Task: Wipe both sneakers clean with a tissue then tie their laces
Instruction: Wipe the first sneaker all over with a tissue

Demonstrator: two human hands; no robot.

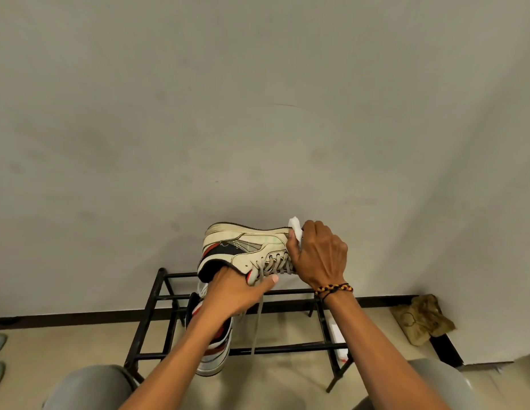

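The sneaker (252, 250) is held up in the air above the rack (157, 297), tipped on its side, sole toward the wall. Its long axis runs from 9 o'clock, the heel, to 3 o'clock, the toe. The left hand (240, 291) sits at 6 o'clock of the heel end, fingers tucked into the collar and thumb laid along the tongue, clamping it. The right hand (320, 255) is at the 3 o'clock end, curled over the toe and pinching the tissue (296, 229) against it. So the right hand is the nearer one to the toe and does the wiping; a stroke along the shoe would travel toward 9 o'clock. Loose laces (256, 321) hang down at 6 o'clock, untied. The second sneaker (213, 350) rests on the rack, below the left forearm.
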